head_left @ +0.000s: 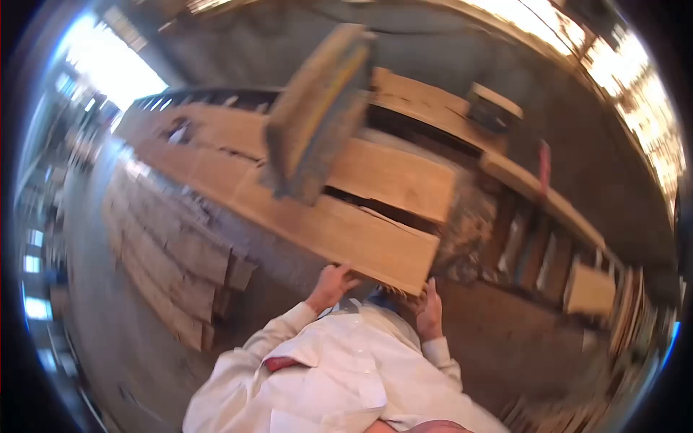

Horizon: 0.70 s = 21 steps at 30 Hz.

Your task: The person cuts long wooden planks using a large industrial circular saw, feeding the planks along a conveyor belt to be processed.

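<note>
A long, light-brown wooden plank (382, 245) lies in front of me, its near end pointing towards my right. My left hand (332, 287) is closed at the plank's near long edge, with the fingers partly hidden there. At the plank's end corner, my right hand (429, 310) grips with its fingers upright against the wood. A second plank (397, 180) lies alongside, a dark, ragged gap between the two. Above both planks stands a tall blue-grey panel (321, 115) with a yellow stripe and a thick brown edge. Motion blurs the details.
Stacked boards (162, 252) lie low on the left. A dark box with a light top (494, 108) sits beyond the planks. To the right is a slatted frame (534, 245), with a wooden block (590, 289) and upright boards (629, 307) near its end.
</note>
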Motion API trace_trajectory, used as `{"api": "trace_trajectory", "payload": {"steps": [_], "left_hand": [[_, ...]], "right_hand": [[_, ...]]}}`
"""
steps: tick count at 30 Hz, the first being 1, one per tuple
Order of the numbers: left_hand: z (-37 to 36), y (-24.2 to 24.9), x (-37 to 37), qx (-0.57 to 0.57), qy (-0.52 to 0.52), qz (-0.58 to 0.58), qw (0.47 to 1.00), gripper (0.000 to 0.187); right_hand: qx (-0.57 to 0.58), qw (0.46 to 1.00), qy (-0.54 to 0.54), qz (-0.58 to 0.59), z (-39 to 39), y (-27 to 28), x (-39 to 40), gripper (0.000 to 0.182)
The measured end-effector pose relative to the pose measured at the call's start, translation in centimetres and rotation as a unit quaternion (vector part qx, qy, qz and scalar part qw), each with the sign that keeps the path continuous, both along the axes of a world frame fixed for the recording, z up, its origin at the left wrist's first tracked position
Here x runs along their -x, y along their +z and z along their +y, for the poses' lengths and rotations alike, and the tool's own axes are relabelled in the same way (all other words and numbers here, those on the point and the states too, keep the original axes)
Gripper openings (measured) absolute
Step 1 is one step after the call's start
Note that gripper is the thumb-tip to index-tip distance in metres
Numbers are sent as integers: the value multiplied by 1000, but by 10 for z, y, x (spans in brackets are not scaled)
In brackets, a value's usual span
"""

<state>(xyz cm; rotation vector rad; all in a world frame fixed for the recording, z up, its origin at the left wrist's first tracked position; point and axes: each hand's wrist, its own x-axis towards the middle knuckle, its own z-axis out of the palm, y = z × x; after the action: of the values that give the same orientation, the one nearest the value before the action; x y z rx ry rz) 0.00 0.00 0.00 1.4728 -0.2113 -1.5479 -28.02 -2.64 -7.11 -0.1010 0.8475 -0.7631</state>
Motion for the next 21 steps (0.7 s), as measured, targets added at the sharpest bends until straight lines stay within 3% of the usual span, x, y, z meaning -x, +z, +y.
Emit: {"api": "trace_trajectory", "payload": {"steps": [2, 3, 4, 7, 10, 12, 15, 16, 21], "left_hand": [[-10, -16, 46, 8, 3, -21, 1000, 40], [-103, -70, 92, 93, 12, 68, 993, 41], [-123, -80, 118, 89, 10, 84, 992, 42], [-96, -82, 108, 90, -68, 132, 985, 44], [-96, -49, 77, 72, -221, 17, 972, 46], [-92, -34, 47, 60, -255, -47, 964, 47], [-79, -91, -23, 80, -340, -153, 925, 51], [-70, -99, -42, 105, -245, -43, 963, 54], [-38, -101, -163, 70, 10, -46, 996, 54]], "right_hand": [[-20, 998, -52, -6, -11, -9, 22, 54], [99, 988, -41, 115, -111, -9, 67, 53], [127, 977, -39, 166, -129, -9, 93, 52], [86, 979, -37, 181, -105, -32, 107, 47], [83, 976, -69, 188, -101, -30, 104, 43], [60, 977, -105, 177, -99, -33, 100, 42], [36, 967, -198, 155, -91, -40, 86, 37], [33, 963, -232, 137, -86, -42, 84, 36], [35, 925, -369, 89, -64, -53, 28, 38]]}}
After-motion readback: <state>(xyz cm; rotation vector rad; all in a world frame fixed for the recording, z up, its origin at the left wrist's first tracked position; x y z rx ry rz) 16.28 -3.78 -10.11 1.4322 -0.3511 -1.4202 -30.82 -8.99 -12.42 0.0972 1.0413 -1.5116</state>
